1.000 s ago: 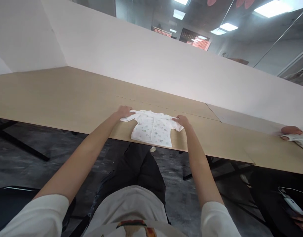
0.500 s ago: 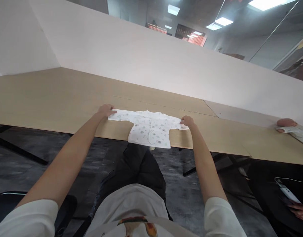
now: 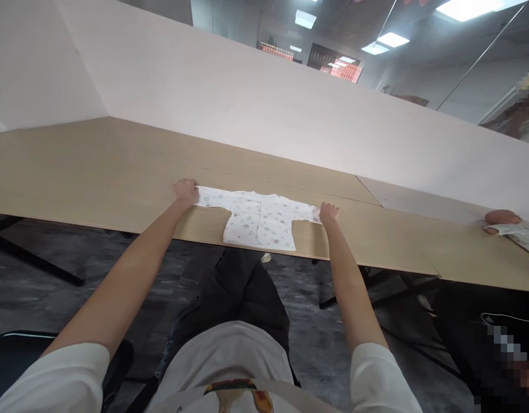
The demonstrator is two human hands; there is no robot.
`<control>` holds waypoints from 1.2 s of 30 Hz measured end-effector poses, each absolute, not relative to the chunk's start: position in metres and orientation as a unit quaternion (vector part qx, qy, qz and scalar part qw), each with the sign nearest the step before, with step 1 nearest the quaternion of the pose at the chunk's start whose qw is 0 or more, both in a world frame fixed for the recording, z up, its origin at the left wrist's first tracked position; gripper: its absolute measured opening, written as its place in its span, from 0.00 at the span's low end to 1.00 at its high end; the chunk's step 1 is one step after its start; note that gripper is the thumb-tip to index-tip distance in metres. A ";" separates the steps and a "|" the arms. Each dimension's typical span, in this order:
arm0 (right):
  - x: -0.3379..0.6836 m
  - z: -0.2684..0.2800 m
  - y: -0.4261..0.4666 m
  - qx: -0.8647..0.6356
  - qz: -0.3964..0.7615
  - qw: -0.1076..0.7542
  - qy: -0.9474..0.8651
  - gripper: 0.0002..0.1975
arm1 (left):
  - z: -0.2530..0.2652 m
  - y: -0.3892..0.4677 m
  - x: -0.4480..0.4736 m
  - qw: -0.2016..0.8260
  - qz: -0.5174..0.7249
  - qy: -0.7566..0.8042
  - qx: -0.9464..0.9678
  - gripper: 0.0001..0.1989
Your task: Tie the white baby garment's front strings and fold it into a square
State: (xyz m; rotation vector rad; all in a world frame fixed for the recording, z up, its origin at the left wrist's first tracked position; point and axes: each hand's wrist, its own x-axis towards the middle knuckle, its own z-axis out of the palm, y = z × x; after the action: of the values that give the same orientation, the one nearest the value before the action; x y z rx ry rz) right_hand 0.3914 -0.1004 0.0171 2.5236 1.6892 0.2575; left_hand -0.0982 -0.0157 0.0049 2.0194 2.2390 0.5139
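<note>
A small white baby shirt [image 3: 247,222] with a scattered print lies spread face up on the wooden table [image 3: 131,166], both sleeves stretched out sideways. Its hem is just inside the table's front edge, and a front flap edge runs down the middle. My left hand [image 3: 186,191] is closed at the cuff of the left-hand sleeve. At the other cuff, my right hand [image 3: 329,212] is closed too, its fingertips partly hidden from me.
A white partition [image 3: 264,120] rises behind the table, with glass above it. On the right end lies a doll [image 3: 503,217] in pale clothing. Another person sits at the lower right, partly pixelated. A black chair [image 3: 15,367] stands at the lower left.
The shirt has shifted slightly away from me; its hem, which hung over the front edge, now lies on the table. Both hands have changed their hold at the cuffs a little.
</note>
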 end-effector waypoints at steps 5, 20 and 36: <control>0.364 0.029 -0.095 0.817 0.080 -0.007 0.571 0.24 | 0.014 -0.018 -0.053 -0.012 0.246 0.679 0.692 0.22; 0.203 -0.030 -0.056 0.738 -0.110 -0.248 0.618 0.17 | -0.033 -0.046 0.116 0.102 0.242 0.678 0.686 0.19; 0.208 -0.039 -0.058 0.727 -0.115 -0.296 0.609 0.10 | -0.039 -0.045 0.113 0.131 0.252 0.649 0.706 0.17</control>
State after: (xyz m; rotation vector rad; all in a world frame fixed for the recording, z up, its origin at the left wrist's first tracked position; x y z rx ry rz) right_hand 0.2078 -0.0576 -0.0387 2.8466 2.3863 -0.4507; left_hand 0.1128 -0.0449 -0.0388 2.0492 1.8851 0.7319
